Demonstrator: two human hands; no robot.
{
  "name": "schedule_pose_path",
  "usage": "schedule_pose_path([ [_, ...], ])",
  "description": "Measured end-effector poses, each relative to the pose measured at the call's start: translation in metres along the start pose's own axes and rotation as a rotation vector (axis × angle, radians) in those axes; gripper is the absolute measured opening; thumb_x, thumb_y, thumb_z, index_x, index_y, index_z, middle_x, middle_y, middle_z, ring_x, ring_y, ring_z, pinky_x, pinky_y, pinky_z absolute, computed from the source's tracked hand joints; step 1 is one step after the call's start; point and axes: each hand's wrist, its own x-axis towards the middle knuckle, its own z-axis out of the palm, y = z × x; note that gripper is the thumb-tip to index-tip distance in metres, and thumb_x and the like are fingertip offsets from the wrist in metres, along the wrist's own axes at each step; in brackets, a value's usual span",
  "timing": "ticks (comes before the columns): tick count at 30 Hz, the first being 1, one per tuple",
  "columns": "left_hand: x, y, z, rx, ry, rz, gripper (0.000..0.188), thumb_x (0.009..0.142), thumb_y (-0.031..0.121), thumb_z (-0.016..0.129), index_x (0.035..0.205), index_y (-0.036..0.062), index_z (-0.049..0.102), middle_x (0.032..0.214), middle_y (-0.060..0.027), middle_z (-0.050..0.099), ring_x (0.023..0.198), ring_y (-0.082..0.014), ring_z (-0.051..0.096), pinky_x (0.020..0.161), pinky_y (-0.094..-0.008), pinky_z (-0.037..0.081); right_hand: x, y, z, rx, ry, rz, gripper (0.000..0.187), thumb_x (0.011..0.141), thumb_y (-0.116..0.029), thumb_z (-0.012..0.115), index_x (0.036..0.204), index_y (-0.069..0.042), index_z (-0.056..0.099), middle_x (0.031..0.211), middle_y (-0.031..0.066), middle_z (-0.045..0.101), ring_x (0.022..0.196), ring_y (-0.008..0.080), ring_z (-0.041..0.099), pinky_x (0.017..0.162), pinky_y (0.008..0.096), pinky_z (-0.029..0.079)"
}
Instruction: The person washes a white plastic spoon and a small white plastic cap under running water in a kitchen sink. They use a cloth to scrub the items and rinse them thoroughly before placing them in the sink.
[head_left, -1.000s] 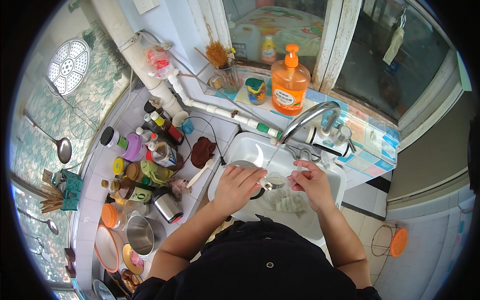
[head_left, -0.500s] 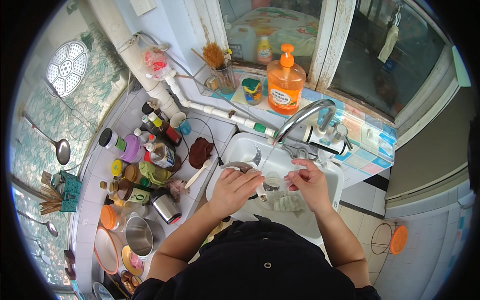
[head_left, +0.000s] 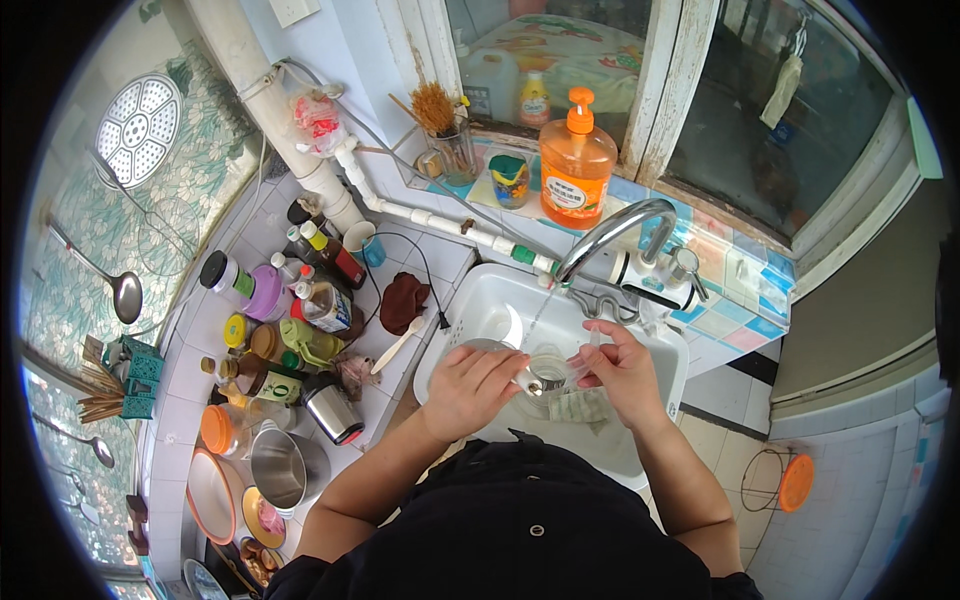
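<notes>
Both my hands are over the white sink (head_left: pixel 640 455). My left hand (head_left: pixel 470 392) is closed around a round, pale-rimmed item (head_left: pixel 487 345) with a white stub (head_left: pixel 525 381) poking out by the fingertips; its kind is mostly hidden by my fingers. My right hand (head_left: pixel 622 372) pinches a small clear, plastic-looking piece (head_left: pixel 592 342) between thumb and fingers. Below and between the hands, a clear round container (head_left: pixel 548 366) sits in the basin beside a pale folded cloth (head_left: pixel 578 406). The curved chrome faucet (head_left: pixel 610 225) reaches over the sink, with a thin streak like water under its spout.
An orange pump bottle (head_left: pixel 577 165) and a small jar holding a sponge (head_left: pixel 508 180) stand on the tiled ledge. Bottles crowd the left counter near a steel pot (head_left: pixel 280 468), a white spoon (head_left: pixel 398 345) and a brown cloth (head_left: pixel 402 304). A white pipe (head_left: pixel 430 217) runs along the wall.
The round item in my left hand has tilted, showing less of its dark inside. My right hand has shifted very slightly, still pinching the clear piece.
</notes>
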Motion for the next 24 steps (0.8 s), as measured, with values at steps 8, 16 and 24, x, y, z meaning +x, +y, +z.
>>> schedule_pose_path([
  [8,0.005,-0.004,0.003,-0.090,-0.103,-0.048,0.041,0.065,0.014,0.068,0.104,0.0056,0.055,0.101,-0.0047,0.062,0.077,-0.0161,0.061,0.066,-0.0278,0.043,0.007,0.000,-0.012,0.079,-0.057,0.007,0.031,0.092,-0.016,0.052,0.121,-0.007,0.048,0.098,0.0093,0.065,0.081,0.0107,0.060,0.070,0.0236,0.050],
  [16,0.010,-0.008,0.003,-0.143,-0.106,-0.162,0.038,0.068,0.004,0.064,0.104,0.0081,0.054,0.101,-0.0047,0.063,0.077,-0.0198,0.062,0.065,-0.0308,0.043,0.018,0.017,-0.029,0.083,0.039,-0.059,0.009,0.091,-0.019,0.054,0.095,-0.012,0.058,0.095,0.0022,0.065,0.085,0.0059,0.053,0.072,0.0224,0.043],
  [24,0.016,-0.008,0.005,-0.198,-0.120,-0.196,0.035,0.072,0.007,0.065,0.105,0.0088,0.053,0.100,-0.0045,0.062,0.080,-0.0206,0.061,0.065,-0.0316,0.043,0.018,0.023,-0.026,0.405,-0.111,-0.148,0.011,0.093,-0.016,0.050,0.099,-0.008,0.054,0.104,0.0046,0.057,0.097,0.0140,0.053,0.091,0.0317,0.042],
])
